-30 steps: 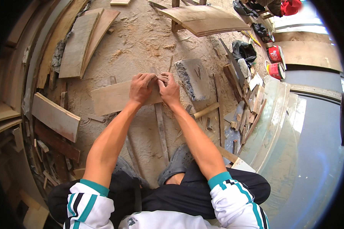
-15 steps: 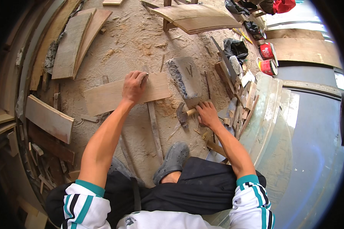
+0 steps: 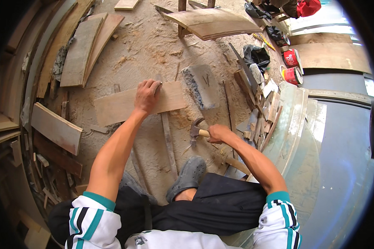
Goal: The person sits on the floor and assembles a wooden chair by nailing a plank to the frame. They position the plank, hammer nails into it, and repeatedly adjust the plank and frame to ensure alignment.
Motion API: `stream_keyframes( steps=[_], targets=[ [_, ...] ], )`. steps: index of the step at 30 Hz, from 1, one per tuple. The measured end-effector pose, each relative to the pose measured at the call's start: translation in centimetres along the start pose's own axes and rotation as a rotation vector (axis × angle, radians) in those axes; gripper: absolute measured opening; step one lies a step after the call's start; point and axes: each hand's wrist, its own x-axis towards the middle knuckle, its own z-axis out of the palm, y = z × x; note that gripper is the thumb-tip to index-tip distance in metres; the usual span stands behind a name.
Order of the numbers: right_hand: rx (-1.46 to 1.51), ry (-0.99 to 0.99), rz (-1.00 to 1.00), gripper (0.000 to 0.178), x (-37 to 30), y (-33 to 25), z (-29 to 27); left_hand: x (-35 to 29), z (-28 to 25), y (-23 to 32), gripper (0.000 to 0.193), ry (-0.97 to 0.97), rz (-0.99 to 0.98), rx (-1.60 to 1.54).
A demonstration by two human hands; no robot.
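My left hand [image 3: 146, 98] lies over a pale, slightly curved wooden board [image 3: 170, 98], its fingers curled in. A tiny dark bit shows at the fingertips, too small to name. Two narrow wooden strips [image 3: 167, 133] run beneath the board toward my feet. To the right, my right hand [image 3: 219, 134] grips the wooden handle of a claw hammer [image 3: 195, 128], close to its metal head. Just beyond the hammer sits a grey, rough-sided block [image 3: 205, 85], beside the board's right end.
Wood offcuts [image 3: 270, 112] are heaped at the right, beside sheets of glass [image 3: 293, 120]. Red cans [image 3: 293, 75] and a black bag [image 3: 257, 56] stand farther back. Curved panels [image 3: 56, 128] line the left, and another curved panel [image 3: 214, 23] is raised at the far side. Sawdust covers the floor.
My right hand has closed round the hammer's handle and turned, and the hammer's head has swung to a new angle. My left hand stays on the board.
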Motion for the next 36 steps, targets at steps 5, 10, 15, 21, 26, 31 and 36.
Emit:
stream_keyframes(
  steps=[5,10,15,21,26,31,36],
  targets=[
    [0.4,0.12,-0.123,0.039,-4.1,-1.3,-3.8,0.0,0.0,-0.2,0.014,0.013,0.016,0.008],
    [0.862,0.427,-0.267,0.032,-5.6,-2.6,-6.7,0.1,-0.1,0.5,0.013,0.001,0.01,0.0],
    [1.209,0.554,-0.235,0.037,-5.0,-9.1,-10.3,-0.1,-0.4,0.1,0.013,-0.019,0.001,0.016],
    [1.003,0.978,-0.106,0.031,-0.3,-13.3,-8.5,-0.2,-0.2,0.1,0.015,-0.038,0.006,0.01],
    [0.991,0.942,-0.142,0.031,0.7,-13.8,-8.8,-0.2,-0.2,0.0,0.015,-0.036,-0.009,0.022],
    [1.056,1.045,-0.194,0.026,-0.4,-15.1,-9.3,-0.3,-0.4,0.1,0.017,-0.037,-0.026,-0.012],
    [0.916,0.935,-0.12,0.03,1.5,-14.7,-7.8,-0.2,-0.1,0.1,0.018,-0.06,-0.018,0.012]
  ],
)
